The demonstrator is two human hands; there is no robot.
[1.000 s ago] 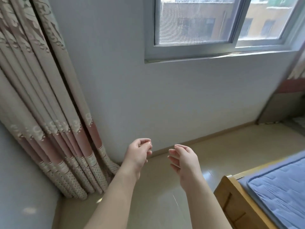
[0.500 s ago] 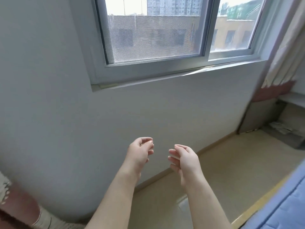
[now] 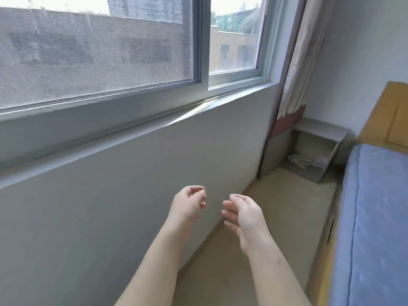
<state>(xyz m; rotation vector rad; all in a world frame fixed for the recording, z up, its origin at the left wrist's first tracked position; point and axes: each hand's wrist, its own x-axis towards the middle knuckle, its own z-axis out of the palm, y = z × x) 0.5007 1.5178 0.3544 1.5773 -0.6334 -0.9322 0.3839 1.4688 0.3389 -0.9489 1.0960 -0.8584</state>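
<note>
With the left hand (image 3: 187,204) and the right hand (image 3: 245,215) both loosely curled and empty below the window sill (image 3: 220,102), just beside the wall (image 3: 110,195) under it, a hasty reach towards the curtain (image 3: 295,74) at the sill's right end may scrape knuckles on that wall.

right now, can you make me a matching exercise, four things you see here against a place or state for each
1 left hand
2 curtain
3 mattress
4 cabinet

a blue, at the right edge
b empty, fingers loosely curled
c grey, in the far corner
d hanging right of the window

Pairs: 1-b, 2-d, 3-a, 4-c
</note>
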